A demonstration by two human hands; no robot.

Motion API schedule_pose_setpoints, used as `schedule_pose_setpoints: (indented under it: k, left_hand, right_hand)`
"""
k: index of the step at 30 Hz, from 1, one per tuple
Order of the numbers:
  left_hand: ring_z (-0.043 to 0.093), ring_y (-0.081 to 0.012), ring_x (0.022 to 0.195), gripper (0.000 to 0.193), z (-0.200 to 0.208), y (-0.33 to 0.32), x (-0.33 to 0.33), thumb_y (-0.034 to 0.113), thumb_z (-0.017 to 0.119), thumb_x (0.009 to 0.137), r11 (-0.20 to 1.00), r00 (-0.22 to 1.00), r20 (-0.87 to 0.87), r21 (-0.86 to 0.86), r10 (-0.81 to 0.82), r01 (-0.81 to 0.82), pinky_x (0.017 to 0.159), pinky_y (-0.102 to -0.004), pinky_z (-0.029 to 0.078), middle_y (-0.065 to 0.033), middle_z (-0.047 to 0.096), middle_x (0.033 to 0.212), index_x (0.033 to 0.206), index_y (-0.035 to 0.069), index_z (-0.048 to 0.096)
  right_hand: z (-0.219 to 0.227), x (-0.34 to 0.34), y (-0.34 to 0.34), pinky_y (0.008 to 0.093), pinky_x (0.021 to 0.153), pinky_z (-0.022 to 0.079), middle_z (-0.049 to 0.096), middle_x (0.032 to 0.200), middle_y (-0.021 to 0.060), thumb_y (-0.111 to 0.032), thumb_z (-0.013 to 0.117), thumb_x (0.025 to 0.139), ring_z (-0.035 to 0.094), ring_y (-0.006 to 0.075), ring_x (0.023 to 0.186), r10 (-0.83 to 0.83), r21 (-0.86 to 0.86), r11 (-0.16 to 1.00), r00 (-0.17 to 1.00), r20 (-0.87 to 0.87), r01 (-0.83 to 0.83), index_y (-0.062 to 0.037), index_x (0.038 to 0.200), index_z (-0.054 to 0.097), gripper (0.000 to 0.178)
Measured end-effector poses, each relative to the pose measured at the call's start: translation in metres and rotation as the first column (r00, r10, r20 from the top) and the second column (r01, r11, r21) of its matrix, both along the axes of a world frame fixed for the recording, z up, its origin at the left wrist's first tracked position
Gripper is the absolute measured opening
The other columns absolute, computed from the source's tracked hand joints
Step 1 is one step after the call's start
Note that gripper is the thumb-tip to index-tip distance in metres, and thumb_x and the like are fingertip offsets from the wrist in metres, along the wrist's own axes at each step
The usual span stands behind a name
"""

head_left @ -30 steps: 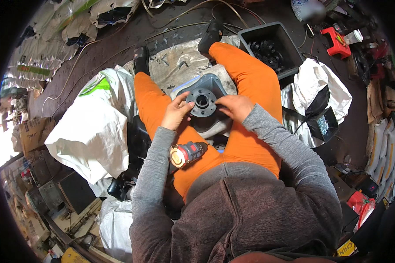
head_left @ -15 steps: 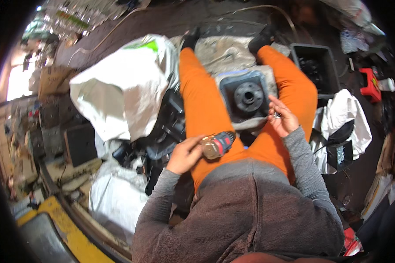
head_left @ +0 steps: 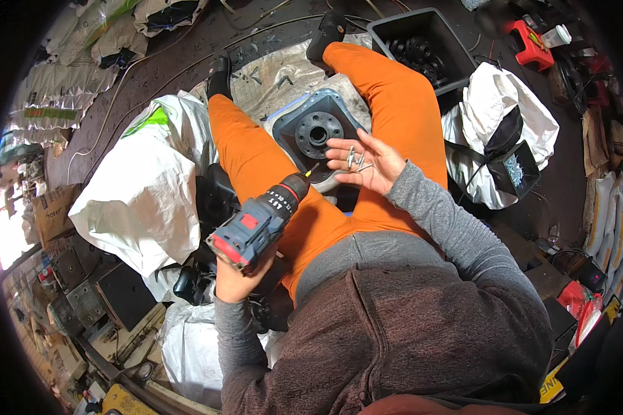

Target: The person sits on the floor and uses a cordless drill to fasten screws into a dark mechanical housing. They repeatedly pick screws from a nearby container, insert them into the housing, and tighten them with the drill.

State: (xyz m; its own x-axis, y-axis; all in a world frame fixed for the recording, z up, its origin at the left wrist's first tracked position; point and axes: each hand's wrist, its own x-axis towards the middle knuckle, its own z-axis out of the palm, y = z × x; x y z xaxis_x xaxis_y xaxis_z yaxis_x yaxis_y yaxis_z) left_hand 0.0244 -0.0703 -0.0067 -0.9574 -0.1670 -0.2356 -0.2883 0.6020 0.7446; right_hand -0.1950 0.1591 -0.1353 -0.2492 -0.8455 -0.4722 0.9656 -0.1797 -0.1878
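Note:
My left hand (head_left: 241, 278) grips a cordless drill (head_left: 256, 218) by its handle, over my left thigh. The drill is grey with red parts, and its bit points at the dark square part in front of me. My right hand (head_left: 370, 164) is turned palm up with the fingers extended, and several small screws (head_left: 356, 160) lie across the palm and fingers. Just beyond that hand, between my legs, rests a square black tray-like part (head_left: 346, 117). A round black flanged hub (head_left: 320, 135) with a ring of holes sits inside it.
A grey bin (head_left: 457, 83) of black parts stands beyond my right leg. To the right, a small box (head_left: 519, 173) of screws lies against a white sack (head_left: 488, 104). Another large white sack (head_left: 138, 207) is at the left. Loose pieces lie on the mat (head_left: 256, 97).
My left hand has raised the drill off my thigh and now points it forward. My right hand has turned palm up, showing the screws. The view has shifted.

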Motion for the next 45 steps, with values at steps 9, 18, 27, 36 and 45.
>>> schedule_pose_setpoints:
  k: [9,18,27,36,45]
  left_hand:
    - [0.063,-0.0309,0.106,0.041,0.021,0.027,-0.06,0.008,0.075,0.073,0.998,0.994,-0.093,-0.028,-0.058,0.056,0.099,-0.0397,0.045,-0.0148,0.065,0.113,0.112,0.005,0.065]
    - [0.064,-0.0224,0.101,0.056,0.013,0.007,-0.041,0.013,0.075,0.078,0.99,0.99,-0.129,0.124,-0.051,0.067,0.091,-0.0323,0.049,-0.0134,0.064,0.111,0.128,0.0,0.053]
    - [0.063,-0.0282,0.1,0.039,0.028,0.009,-0.037,0.025,0.077,0.08,0.997,0.988,-0.137,0.009,-0.073,0.075,0.091,-0.0366,0.049,-0.013,0.065,0.108,0.11,0.004,0.064]
    - [0.067,-0.0209,0.089,0.031,0.013,0.016,-0.01,0.012,0.081,0.076,0.923,0.942,0.202,0.227,0.269,-0.312,0.081,-0.034,0.053,-0.0068,0.07,0.097,0.103,0.003,0.068]
    - [0.064,-0.0191,0.087,0.042,0.009,0.006,-0.009,0.008,0.077,0.078,0.978,0.979,0.134,0.123,0.151,-0.167,0.078,-0.0325,0.05,-0.0081,0.067,0.101,0.116,0.002,0.062]
  right_hand:
    - [0.004,0.006,-0.005,0.0379,0.096,0.051,0.059,0.121,0.0135,-0.027,0.044,0.101,0.06,0.0234,0.113,0.102,-0.041,0.993,0.989,-0.109,-0.107,0.0026,0.137,0.044,0.047]
    - [-0.002,0.013,-0.004,0.0269,0.079,0.056,0.064,0.102,0.0063,-0.017,0.058,0.095,0.065,0.0152,0.093,0.199,0.075,0.98,0.921,-0.334,-0.185,-0.0065,0.131,0.05,0.039]
    - [-0.022,0.013,0.005,0.0282,0.066,0.055,0.056,0.081,0.0029,-0.022,0.06,0.094,0.054,0.0096,0.067,0.148,0.127,0.986,0.935,-0.322,-0.112,-0.0053,0.11,0.054,0.024]
    - [-0.007,0.009,0.001,0.03,0.075,0.062,0.065,0.087,0.0047,-0.012,0.06,0.094,0.066,0.0105,0.077,0.091,-0.008,0.996,0.991,-0.099,-0.093,-0.0014,0.109,0.061,0.018]
    - [-0.01,0.014,-0.005,0.027,0.074,0.061,0.065,0.088,0.0029,-0.015,0.062,0.094,0.065,0.0087,0.077,0.098,-0.003,0.995,0.989,-0.107,-0.098,-0.0019,0.108,0.061,0.019]
